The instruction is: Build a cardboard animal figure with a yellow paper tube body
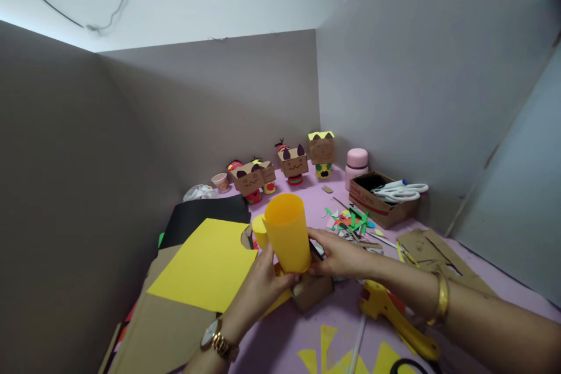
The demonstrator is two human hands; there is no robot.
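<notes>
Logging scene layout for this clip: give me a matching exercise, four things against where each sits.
Things:
1. yellow paper tube
2. scissors
3. pink flask
4. yellow glue gun

Places:
A. by the back corner, beside the cardboard box
B. lying across that box's top
C. between left hand and right hand
D. on the pink table, under the right forearm

Pairs: 1-C, 2-B, 3-A, 4-D

Soft light came from above left, leaving the grey partition walls dim, edges bent by the lens, focus mildly soft.
</notes>
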